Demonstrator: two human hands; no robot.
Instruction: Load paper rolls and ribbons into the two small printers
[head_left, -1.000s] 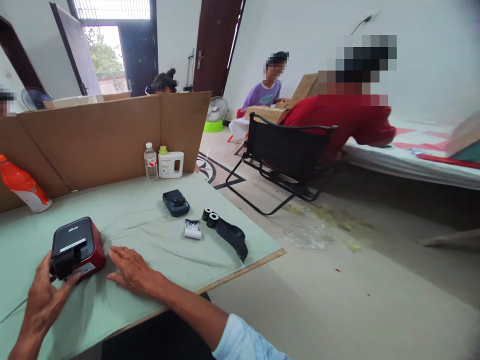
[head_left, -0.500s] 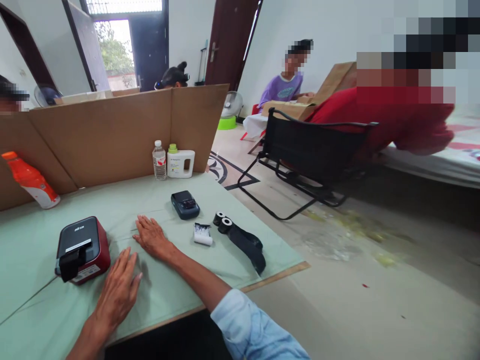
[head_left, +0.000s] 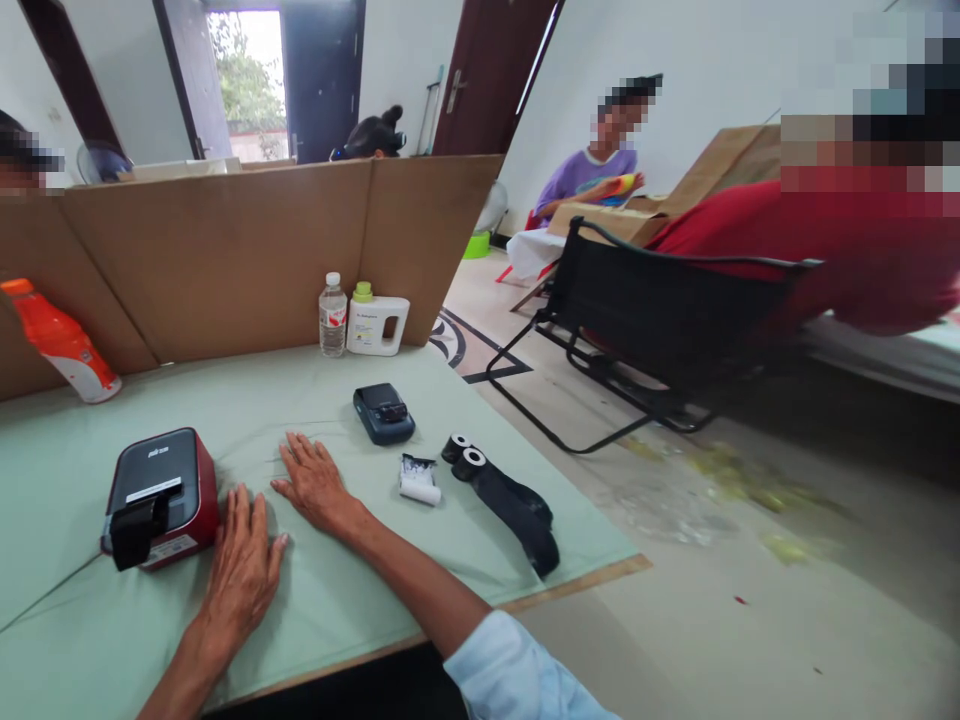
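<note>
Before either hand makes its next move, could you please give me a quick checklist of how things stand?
1. Right hand free: ok; it lies palm down on the table, holding nothing.
2. Left hand clear of the black-and-red machine: cannot tell; the fingers are right beside it, contact unclear.
3. Clear bottle capped: ok; its white cap is on.
4. Black band well away from the table's edge: not ok; its near end lies close to it.
5. Orange bottle upright: cannot tell; it leans in this view, but so does the cardboard fold beside it.
</note>
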